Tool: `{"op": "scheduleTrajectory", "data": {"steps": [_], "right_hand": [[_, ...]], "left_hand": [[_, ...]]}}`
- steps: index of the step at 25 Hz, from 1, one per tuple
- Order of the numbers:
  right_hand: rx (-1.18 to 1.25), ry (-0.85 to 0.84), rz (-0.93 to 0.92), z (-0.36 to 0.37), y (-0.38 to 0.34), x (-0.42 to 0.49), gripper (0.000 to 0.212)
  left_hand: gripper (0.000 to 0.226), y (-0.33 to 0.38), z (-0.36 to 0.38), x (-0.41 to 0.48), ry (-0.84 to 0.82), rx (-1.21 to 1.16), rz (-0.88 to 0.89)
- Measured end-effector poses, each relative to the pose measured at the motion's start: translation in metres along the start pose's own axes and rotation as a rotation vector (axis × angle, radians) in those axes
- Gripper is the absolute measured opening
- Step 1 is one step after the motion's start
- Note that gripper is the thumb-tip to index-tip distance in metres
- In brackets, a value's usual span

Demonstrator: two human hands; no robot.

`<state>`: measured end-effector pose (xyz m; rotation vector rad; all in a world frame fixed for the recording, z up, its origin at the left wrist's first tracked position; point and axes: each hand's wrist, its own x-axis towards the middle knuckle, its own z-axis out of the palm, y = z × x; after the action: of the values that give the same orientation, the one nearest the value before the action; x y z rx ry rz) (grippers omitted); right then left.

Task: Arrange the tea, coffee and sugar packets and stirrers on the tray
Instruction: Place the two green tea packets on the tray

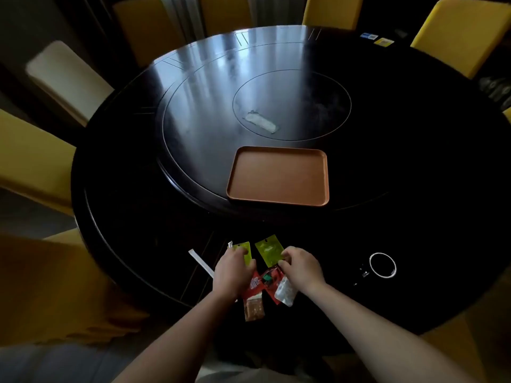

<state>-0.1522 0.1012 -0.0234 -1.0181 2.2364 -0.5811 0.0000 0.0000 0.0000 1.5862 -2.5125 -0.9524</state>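
Head view, looking down. I see a big round dark table (276, 78), glossy, with an inset turntable ring and a smaller circle at its middle. Yellow chairs (464, 31) stand around the far and left sides.

On the near part of the turntable sits the tray (276, 199), brown, rectangular, raised rim, nothing in it. Just beyond it, across the inner circle's line, lies a pale crumpled wrapper (261, 123).

At the near right of the table I note a white ring (383, 265), with small markings beside it that I cannot read.

The packets are all clustered at the near edge, well apart from the tray. My left hand (231, 272) lies palm down over one green packet (243, 251); the fingers are curled on its lower part, and I cannot tell whether they grip it or only press it. My right hand (301, 265) has its fingertips pinched at the lower right edge of a second green packet (269, 250); both green packets lie side by side, apart from each other.

Between the wrists: a red packet (253, 286), a second red one (271, 280) crumpled beside it, a brown packet (253, 309) nearest me, and a clear-and-white sachet (286, 293) under the right wrist.

Left of the left hand lies a white stirrer (200, 262), slanted; another short white tip (229, 244) shows at the green packet's corner.
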Motion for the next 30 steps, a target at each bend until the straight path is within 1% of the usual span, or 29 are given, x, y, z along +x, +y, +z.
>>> {"op": "scheduleTrajectory", "data": {"steps": [3, 6, 8, 11, 14, 17, 21, 23, 24, 26, 28, 30], "right_hand": [[-0.205, 0.044, -0.009, 0.012, -0.016, 0.016, 0.035], [-0.353, 0.036, 0.037, 0.028, -0.032, 0.024, 0.054], [-0.424, 0.057, 0.066, 0.037, -0.038, 0.026, 0.058], [-0.459, 0.098, 0.069, 0.043, -0.044, 0.024, 0.049], [-0.442, 0.145, 0.078, 0.042, -0.047, 0.022, 0.029], [-0.315, 0.183, 0.086, 0.036, -0.042, 0.018, 0.017], [-0.055, 0.227, 0.120, 0.020, -0.021, 0.013, 0.007], [0.081, 0.217, 0.158, 0.013, -0.007, 0.011, 0.012], [0.177, 0.206, 0.188, 0.009, -0.002, 0.011, 0.014], [0.437, 0.173, 0.256, 0.002, 0.004, 0.012, 0.015], [0.636, 0.148, 0.285, -0.005, 0.003, 0.012, 0.017], [0.733, 0.147, 0.267, -0.013, -0.003, 0.014, 0.018]], "left_hand": [[0.042, -0.004, 0.002, 0.021, 0.015, 0.170, 0.035], [0.047, -0.014, 0.006, 0.039, -0.039, 0.241, 0.088], [0.045, -0.023, 0.005, 0.049, -0.081, 0.298, 0.130], [0.035, -0.030, 0.007, 0.052, -0.112, 0.310, 0.190], [0.021, -0.031, 0.002, 0.048, -0.128, 0.225, 0.206], [0.010, -0.030, -0.008, 0.047, -0.083, 0.027, 0.110], [0.010, -0.037, -0.020, 0.040, 0.000, -0.229, -0.062], [0.019, -0.042, -0.026, 0.036, 0.018, -0.339, -0.149], [0.020, -0.045, -0.029, 0.036, 0.033, -0.397, -0.204], [0.024, -0.052, -0.032, 0.037, 0.065, -0.524, -0.326], [0.023, -0.058, -0.035, 0.037, 0.068, -0.704, -0.424], [0.020, -0.057, -0.040, 0.035, 0.053, -0.913, -0.490]]}}
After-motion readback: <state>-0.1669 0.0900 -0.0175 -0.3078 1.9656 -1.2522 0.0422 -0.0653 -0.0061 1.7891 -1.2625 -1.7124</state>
